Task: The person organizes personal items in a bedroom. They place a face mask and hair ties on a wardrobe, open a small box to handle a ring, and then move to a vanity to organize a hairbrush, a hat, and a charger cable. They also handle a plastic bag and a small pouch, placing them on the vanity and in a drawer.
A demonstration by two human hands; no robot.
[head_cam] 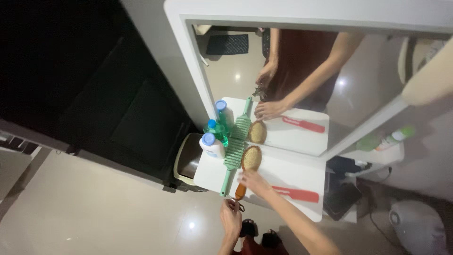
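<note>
- I see a tall white-framed mirror (292,71) leaning over everything; its top and right side run out of frame, and it doubles the shelf things and a torso with two arms.
- Against the foot of the mirror sits a white shelf (292,172); my arm covers part of its front edge.
- Left of the mirror the room is a dark mass I cannot make out.
- Left of the shelf, below the mirror's corner, a bin (186,163) shows only partly.
- On the shelf, at the mirror's left foot, stand a white bottle with blue cap (211,145) and a green bottle (218,132) behind it, half hidden.
- A green vented brush (233,153) lies just beside them, head touching the mirror.
- A wooden paddle brush (250,160) lies beside it, head toward the mirror.
- A red comb (296,194) lies well to the right on the shelf.
- My right hand (254,182) rests closed over the wooden brush's handle, hiding its middle.
- My left hand (230,217), off the shelf's front edge, pinches something small and dark; I cannot tell what.
</note>
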